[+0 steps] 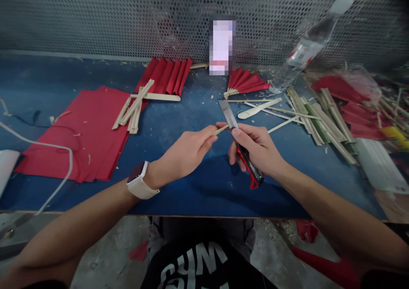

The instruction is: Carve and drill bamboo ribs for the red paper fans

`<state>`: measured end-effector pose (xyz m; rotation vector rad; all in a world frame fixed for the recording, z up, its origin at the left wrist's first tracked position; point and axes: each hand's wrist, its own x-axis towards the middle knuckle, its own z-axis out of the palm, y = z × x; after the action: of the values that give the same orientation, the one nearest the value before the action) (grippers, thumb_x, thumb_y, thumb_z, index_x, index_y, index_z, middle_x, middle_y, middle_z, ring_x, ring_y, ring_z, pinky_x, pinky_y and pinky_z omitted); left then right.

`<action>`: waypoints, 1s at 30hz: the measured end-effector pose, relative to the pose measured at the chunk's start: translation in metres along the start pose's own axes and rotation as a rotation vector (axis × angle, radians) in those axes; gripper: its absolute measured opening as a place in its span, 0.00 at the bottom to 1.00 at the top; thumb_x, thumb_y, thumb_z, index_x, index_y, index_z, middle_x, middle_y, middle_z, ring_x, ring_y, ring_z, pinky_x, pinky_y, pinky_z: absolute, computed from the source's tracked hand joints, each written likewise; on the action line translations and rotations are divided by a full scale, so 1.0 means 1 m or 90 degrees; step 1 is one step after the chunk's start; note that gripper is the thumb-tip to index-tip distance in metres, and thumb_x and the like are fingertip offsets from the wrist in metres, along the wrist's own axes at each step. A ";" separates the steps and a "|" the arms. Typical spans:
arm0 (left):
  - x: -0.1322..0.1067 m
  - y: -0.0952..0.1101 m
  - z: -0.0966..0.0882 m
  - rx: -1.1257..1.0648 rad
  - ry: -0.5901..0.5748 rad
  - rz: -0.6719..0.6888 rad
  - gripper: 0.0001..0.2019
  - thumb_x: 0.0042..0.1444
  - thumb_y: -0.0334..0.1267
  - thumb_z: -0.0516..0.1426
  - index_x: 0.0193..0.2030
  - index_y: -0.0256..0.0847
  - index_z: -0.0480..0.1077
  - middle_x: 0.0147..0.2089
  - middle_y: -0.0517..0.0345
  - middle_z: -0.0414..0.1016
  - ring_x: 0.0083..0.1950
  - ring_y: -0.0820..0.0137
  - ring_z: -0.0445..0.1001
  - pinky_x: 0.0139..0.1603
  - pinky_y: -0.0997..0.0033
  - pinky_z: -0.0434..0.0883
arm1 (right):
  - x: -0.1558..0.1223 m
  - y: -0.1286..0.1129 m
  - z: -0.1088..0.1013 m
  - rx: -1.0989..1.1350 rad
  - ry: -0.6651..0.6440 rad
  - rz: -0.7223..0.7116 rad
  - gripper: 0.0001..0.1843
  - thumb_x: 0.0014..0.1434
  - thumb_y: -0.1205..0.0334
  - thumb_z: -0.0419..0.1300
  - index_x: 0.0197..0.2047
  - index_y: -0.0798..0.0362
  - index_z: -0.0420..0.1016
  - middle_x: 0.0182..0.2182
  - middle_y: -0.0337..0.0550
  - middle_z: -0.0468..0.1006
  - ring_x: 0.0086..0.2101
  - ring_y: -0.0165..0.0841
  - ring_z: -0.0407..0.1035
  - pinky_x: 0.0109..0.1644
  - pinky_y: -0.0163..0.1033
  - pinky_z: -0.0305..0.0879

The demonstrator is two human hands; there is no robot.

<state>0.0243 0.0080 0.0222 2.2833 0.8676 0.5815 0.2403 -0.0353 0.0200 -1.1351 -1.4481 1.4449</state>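
My left hand (191, 148), with a watch on its wrist, is closed around a thin bamboo strip (221, 130) whose tip points right. My right hand (255, 146) grips a red and black utility knife (247, 163), its broad blade (228, 113) extended up and to the left. The strip's tip meets the blade near its base, close to my right thumb. Just beyond the hands lie a flat pale bamboo slat (260, 108) and several thin sticks. A small folded red paper fan (246, 82) rests behind them.
Red sheets (76, 135) lie at the left, with bamboo pieces (136, 110) and pleated red paper (166, 76) nearby. Split bamboo strips (315, 114) and a plastic bottle (303, 50) are at the right. A blurred-out phone (222, 46) leans against the mesh panel (128, 21).
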 end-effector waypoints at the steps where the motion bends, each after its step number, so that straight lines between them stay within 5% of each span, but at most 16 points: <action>1: 0.000 -0.001 0.001 0.004 0.006 0.006 0.18 0.78 0.45 0.44 0.59 0.39 0.71 0.28 0.63 0.72 0.27 0.71 0.72 0.32 0.71 0.65 | 0.000 -0.001 -0.002 -0.019 -0.003 -0.005 0.38 0.73 0.37 0.54 0.71 0.60 0.70 0.22 0.39 0.77 0.13 0.25 0.65 0.15 0.29 0.57; 5: 0.001 -0.003 0.005 -0.002 0.031 0.037 0.18 0.79 0.44 0.45 0.59 0.39 0.71 0.31 0.62 0.76 0.30 0.71 0.75 0.36 0.72 0.69 | -0.005 -0.006 -0.006 -0.116 0.013 -0.051 0.35 0.75 0.36 0.50 0.65 0.57 0.74 0.25 0.38 0.79 0.15 0.23 0.66 0.18 0.29 0.59; 10: 0.005 0.012 0.003 -0.057 0.131 0.088 0.18 0.79 0.45 0.46 0.61 0.40 0.70 0.39 0.58 0.80 0.36 0.71 0.78 0.43 0.71 0.74 | -0.017 -0.048 -0.005 -0.383 0.055 -0.152 0.31 0.78 0.41 0.44 0.37 0.55 0.75 0.23 0.38 0.76 0.18 0.20 0.62 0.26 0.30 0.57; 14: 0.010 0.024 0.000 -0.098 0.190 0.106 0.17 0.79 0.47 0.47 0.56 0.40 0.72 0.43 0.54 0.82 0.41 0.69 0.80 0.49 0.68 0.76 | -0.014 -0.096 -0.008 -0.678 0.027 -0.278 0.25 0.78 0.49 0.46 0.36 0.55 0.74 0.24 0.38 0.74 0.21 0.22 0.58 0.32 0.34 0.50; 20: -0.002 0.009 -0.006 -0.096 0.175 0.088 0.19 0.79 0.51 0.48 0.58 0.41 0.72 0.51 0.51 0.82 0.49 0.66 0.81 0.52 0.63 0.77 | -0.008 -0.124 -0.015 -0.880 -0.034 -0.271 0.25 0.77 0.51 0.47 0.35 0.55 0.74 0.26 0.40 0.75 0.23 0.24 0.55 0.34 0.36 0.43; 25: 0.005 0.011 -0.051 0.193 0.473 0.172 0.20 0.80 0.51 0.44 0.52 0.43 0.71 0.50 0.52 0.77 0.53 0.63 0.74 0.59 0.52 0.72 | -0.014 -0.127 -0.018 -0.930 0.007 -0.273 0.27 0.77 0.49 0.47 0.34 0.55 0.74 0.25 0.41 0.74 0.23 0.25 0.53 0.34 0.37 0.40; 27: 0.023 0.021 -0.072 0.349 0.451 0.250 0.23 0.80 0.51 0.39 0.48 0.46 0.71 0.49 0.53 0.76 0.54 0.62 0.72 0.60 0.50 0.70 | -0.014 -0.127 -0.020 -0.926 0.025 -0.286 0.29 0.77 0.47 0.46 0.33 0.55 0.76 0.25 0.42 0.73 0.24 0.25 0.55 0.33 0.37 0.41; 30: 0.057 0.037 -0.092 0.502 0.306 0.357 0.26 0.79 0.50 0.39 0.35 0.44 0.70 0.39 0.51 0.74 0.49 0.55 0.74 0.50 0.48 0.70 | -0.011 -0.126 -0.024 -0.925 0.043 -0.296 0.31 0.77 0.46 0.46 0.33 0.55 0.79 0.25 0.43 0.74 0.25 0.26 0.57 0.33 0.37 0.45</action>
<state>0.0256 0.0621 0.1232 3.2189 0.7371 1.2450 0.2586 -0.0333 0.1470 -1.3895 -2.5283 -0.1749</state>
